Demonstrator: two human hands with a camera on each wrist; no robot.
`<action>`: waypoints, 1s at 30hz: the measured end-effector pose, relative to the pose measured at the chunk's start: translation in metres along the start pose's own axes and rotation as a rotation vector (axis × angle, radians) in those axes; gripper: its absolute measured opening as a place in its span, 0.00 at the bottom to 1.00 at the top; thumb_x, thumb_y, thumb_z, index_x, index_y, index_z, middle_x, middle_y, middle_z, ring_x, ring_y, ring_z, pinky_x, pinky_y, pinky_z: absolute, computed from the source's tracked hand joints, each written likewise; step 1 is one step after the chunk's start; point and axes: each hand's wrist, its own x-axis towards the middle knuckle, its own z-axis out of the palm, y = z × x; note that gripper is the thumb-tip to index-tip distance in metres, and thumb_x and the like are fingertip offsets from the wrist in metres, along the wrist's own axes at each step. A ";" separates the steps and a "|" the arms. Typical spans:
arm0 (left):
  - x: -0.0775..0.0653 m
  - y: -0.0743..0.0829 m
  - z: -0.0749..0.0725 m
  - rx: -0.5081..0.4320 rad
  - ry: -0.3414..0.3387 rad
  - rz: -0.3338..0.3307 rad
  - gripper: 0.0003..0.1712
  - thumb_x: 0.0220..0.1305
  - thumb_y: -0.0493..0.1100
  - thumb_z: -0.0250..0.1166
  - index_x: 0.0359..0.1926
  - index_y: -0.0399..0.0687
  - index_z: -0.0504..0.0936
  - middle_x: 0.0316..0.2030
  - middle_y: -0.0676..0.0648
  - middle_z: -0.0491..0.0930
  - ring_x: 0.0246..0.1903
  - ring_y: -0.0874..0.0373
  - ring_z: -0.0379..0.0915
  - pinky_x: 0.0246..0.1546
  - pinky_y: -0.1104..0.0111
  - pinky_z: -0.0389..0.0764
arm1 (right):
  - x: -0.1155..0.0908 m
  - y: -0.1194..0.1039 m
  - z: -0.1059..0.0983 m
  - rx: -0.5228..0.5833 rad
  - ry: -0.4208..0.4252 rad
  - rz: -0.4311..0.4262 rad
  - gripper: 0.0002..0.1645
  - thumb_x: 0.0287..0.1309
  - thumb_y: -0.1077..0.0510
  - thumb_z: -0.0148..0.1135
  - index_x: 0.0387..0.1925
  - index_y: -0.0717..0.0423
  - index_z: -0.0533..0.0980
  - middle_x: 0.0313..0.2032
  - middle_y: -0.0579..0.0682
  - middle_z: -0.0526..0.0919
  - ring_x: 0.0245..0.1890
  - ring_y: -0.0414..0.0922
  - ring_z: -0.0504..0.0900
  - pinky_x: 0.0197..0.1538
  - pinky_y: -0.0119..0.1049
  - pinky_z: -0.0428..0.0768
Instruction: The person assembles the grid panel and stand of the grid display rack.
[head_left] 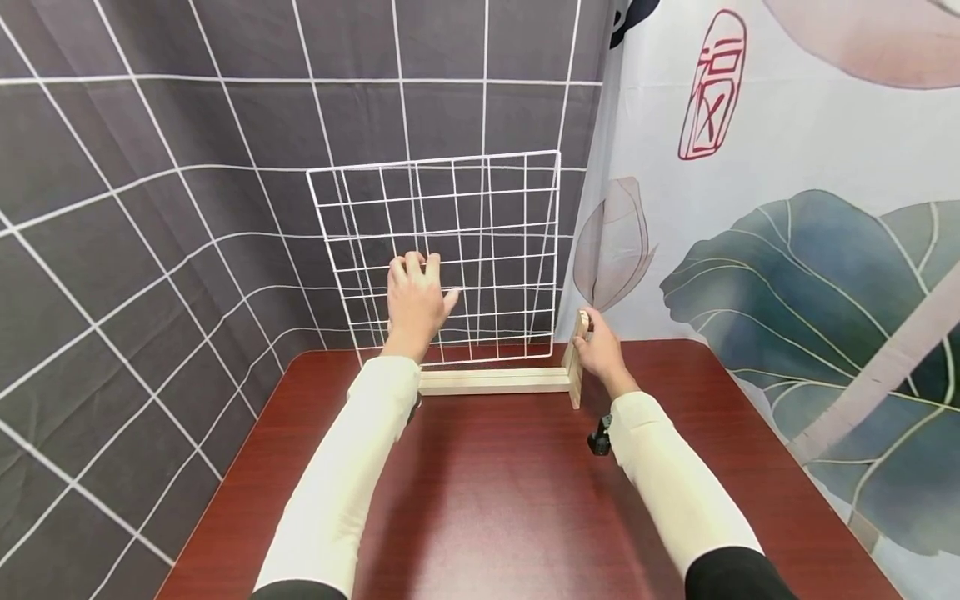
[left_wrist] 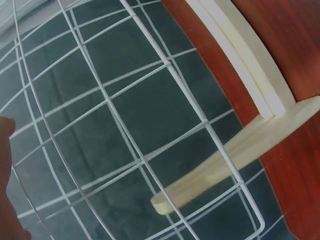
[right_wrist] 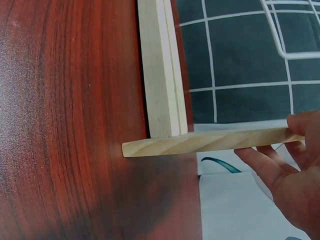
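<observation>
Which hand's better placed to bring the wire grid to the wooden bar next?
Left, most likely. The left hand is at the wire grid and appears to grip its wires. The right hand pinches the wooden upright at the end of the wooden bar, so it seems better used for steadying.

A reddish-brown table (head_left: 480, 500) fills the head view's lower middle. A pale wooden stand (head_left: 495, 382) rests on it, just below centre.

A softly creased, cream fabric left sleeve (head_left: 337, 475) fills the lower left, a matching cream fabric right sleeve (head_left: 675, 479) the lower right; black fabric (head_left: 738, 575) borders both at the bottom edge. A small, boxy black device (head_left: 600, 436) shows beside the right cuff.
</observation>
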 end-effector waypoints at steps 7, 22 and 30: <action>0.013 0.012 0.006 0.016 0.016 0.006 0.38 0.51 0.60 0.77 0.56 0.41 0.78 0.49 0.38 0.74 0.50 0.39 0.69 0.54 0.53 0.76 | -0.001 0.004 0.002 0.003 0.008 -0.009 0.37 0.66 0.64 0.57 0.74 0.53 0.59 0.64 0.68 0.75 0.65 0.67 0.74 0.68 0.61 0.72; 0.035 0.031 0.007 0.035 0.005 0.009 0.40 0.52 0.64 0.75 0.56 0.41 0.77 0.50 0.38 0.73 0.51 0.40 0.69 0.57 0.53 0.74 | -0.006 0.001 0.001 0.015 0.029 -0.033 0.35 0.64 0.64 0.58 0.72 0.52 0.62 0.63 0.68 0.76 0.63 0.69 0.74 0.66 0.62 0.72; 0.049 0.039 0.012 0.009 0.005 -0.008 0.37 0.53 0.64 0.75 0.52 0.42 0.77 0.49 0.39 0.72 0.52 0.40 0.67 0.58 0.53 0.73 | -0.003 0.002 0.001 0.005 0.024 -0.022 0.38 0.66 0.64 0.57 0.75 0.53 0.59 0.65 0.68 0.75 0.65 0.67 0.74 0.71 0.61 0.67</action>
